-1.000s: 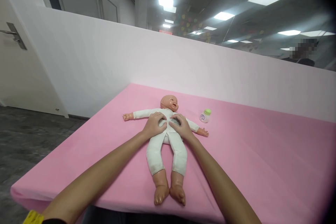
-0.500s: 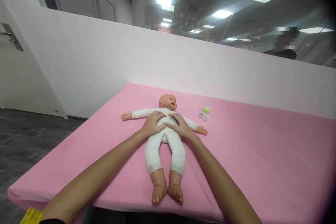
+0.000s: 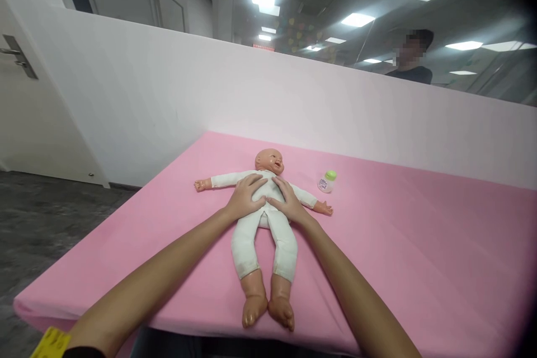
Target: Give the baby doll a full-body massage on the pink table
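Note:
A baby doll [image 3: 263,238] in a white suit lies on its back on the pink mattress [image 3: 411,246], arms spread, bare feet toward me. My left hand [image 3: 244,197] rests flat on the left side of its chest, fingers spread. On the right side of the chest lies my right hand [image 3: 287,202], also flat. The fingertips of both hands nearly meet over the middle of the torso. Neither hand grips anything.
A small bottle with a green cap [image 3: 328,182] stands on the mattress just right of the doll's head. A white partition wall [image 3: 168,100] runs behind the mattress. A person [image 3: 409,59] stands beyond it at the upper right. A door [image 3: 20,95] is at left.
Both hands have shifted slightly on the doll's chest, staying flat on it. The person behind the partition has moved to the left.

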{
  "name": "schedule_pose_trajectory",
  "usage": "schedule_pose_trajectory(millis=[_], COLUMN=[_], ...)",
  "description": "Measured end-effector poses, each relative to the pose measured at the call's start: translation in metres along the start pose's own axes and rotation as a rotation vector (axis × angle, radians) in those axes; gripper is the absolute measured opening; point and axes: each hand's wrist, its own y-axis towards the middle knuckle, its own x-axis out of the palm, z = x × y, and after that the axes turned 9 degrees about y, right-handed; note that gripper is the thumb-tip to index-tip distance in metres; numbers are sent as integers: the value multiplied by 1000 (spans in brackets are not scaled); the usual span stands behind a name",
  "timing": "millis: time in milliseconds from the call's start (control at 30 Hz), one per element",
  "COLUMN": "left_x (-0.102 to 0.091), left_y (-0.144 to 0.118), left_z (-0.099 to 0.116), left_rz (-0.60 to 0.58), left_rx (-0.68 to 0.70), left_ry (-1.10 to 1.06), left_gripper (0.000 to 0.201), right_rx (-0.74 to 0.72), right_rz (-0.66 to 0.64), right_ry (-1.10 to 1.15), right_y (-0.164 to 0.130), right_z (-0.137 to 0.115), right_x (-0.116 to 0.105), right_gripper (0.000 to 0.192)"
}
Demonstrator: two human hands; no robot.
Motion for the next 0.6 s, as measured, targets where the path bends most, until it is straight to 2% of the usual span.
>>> schedule_pose_trajectory(millis=[133,400,500,600], left_x=[0,-8,-9,-8], left_y=[3,4,2,0], left_z=[-1,8,9,7], left_rz=[-19,26,44,49], left_rx=[-14,-42,-7,35], left_ry=[-37,-45,-1,31], left_gripper=[45,15,21,35], right_rx=[19,-72,-83,-65], right_rz=[12,147,147,85], right_ry=[-20,-69,-64,-48], right_y=[2,9,6,0], right_z=[2,0,-2,-2], right_x=[1,8,8,4], right_gripper=[56,17,24,47])
